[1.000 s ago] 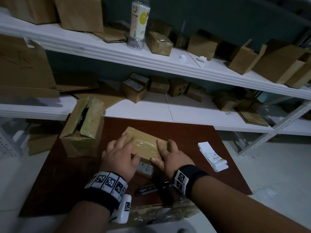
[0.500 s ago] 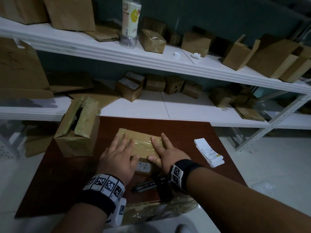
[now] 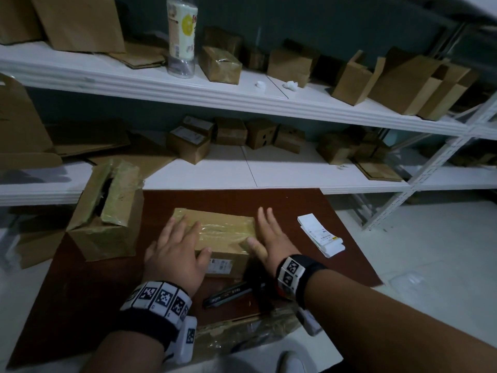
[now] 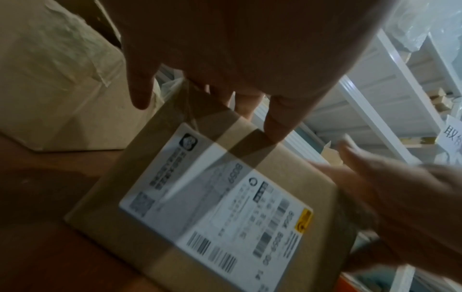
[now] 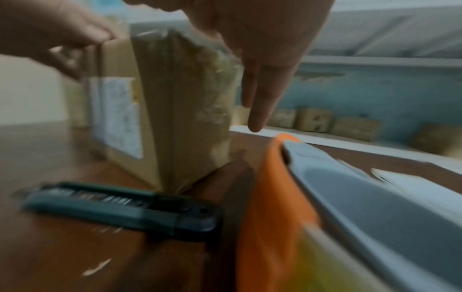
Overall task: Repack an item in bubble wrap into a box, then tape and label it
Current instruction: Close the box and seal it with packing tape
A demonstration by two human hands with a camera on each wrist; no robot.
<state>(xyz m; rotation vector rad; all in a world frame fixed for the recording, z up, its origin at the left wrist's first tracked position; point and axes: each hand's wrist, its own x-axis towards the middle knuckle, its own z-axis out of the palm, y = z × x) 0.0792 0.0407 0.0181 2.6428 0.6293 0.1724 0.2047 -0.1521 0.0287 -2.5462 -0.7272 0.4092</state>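
A small taped cardboard box (image 3: 224,231) lies in the middle of the dark red table (image 3: 282,203), with a white shipping label (image 4: 217,199) on its near side. My left hand (image 3: 177,246) lies flat on the box's left top with straight fingers and the thumb at the front edge. My right hand (image 3: 269,238) stands straight-fingered against the box's right end, its thumb on the top corner. In the right wrist view the box (image 5: 165,110) is blurred and my right fingers (image 5: 257,94) point down beside it.
A larger opened box (image 3: 107,211) sits at the table's left. A dark utility knife (image 3: 228,293) and an orange-grey tape dispenser (image 5: 350,207) lie near my right wrist. A stack of white labels (image 3: 321,235) lies to the right. Shelves (image 3: 242,95) of boxes stand behind.
Both hands have slid outward across the box's top: the left stays on the left part, the right has gone from the top to the right end. The box has turned a little.
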